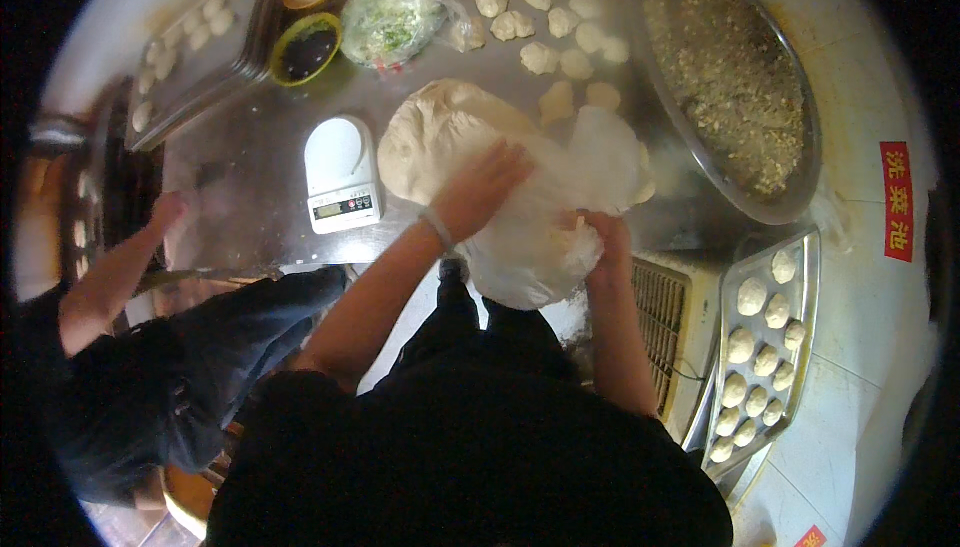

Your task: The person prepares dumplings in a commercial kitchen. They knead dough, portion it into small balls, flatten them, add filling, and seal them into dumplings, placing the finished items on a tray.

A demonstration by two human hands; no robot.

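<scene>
A large mass of pale dough (442,134) lies on the metal worktop, left of and beneath my blurred left hand (480,190), whose fingers reach across the dough's right part. I cannot tell whether those fingers grip anything. My right hand (607,239) is closed on a translucent plastic bag (525,262) that hangs over the table's near edge and reaches up over the dough's right side. Contents of the bag are unclear. A white digital kitchen scale (343,172) stands just left of the dough. Small dough pieces (540,57) lie beyond the dough.
At the right, a large metal basin (731,89) holds chopped filling, and a tray (802,367) bears dough balls. Stacked trays (255,44), a yellow-rimmed bowl of dark liquid (306,49) and a bagged green filling (394,21) stand back left. A co-worker's arm (120,269) is at left.
</scene>
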